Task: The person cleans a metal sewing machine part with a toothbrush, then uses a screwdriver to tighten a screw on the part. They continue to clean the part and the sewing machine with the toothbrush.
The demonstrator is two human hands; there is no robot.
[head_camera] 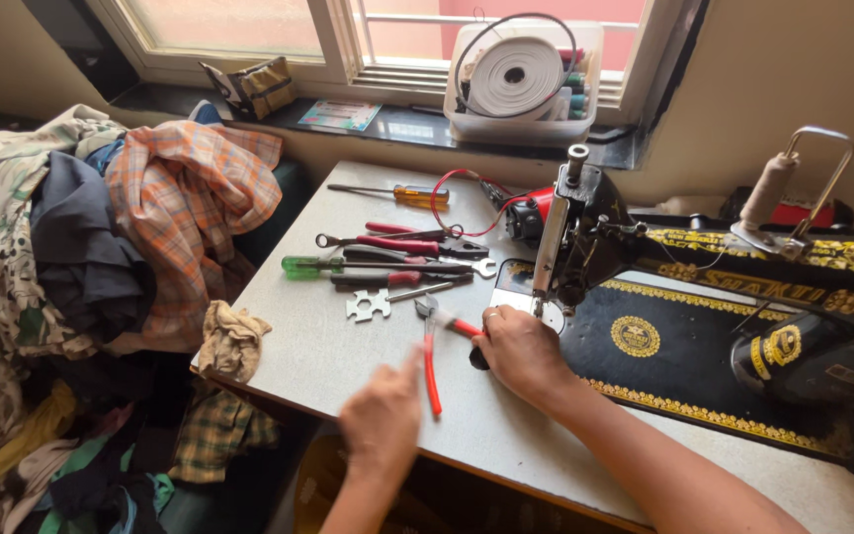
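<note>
Two hands near the red-handled pliers. Your right hand grips one handle; left hand, blurred, fingers loosely curled, sits just beside the other.

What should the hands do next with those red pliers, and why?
Probably the left hand should take hold of the free red handle of the pliers. It hovers just beside that handle, blurred, while the right hand rests on the other handle next to the sewing machine. The pliers lie splayed open on the table, so a second hold would likely steady them.
</note>
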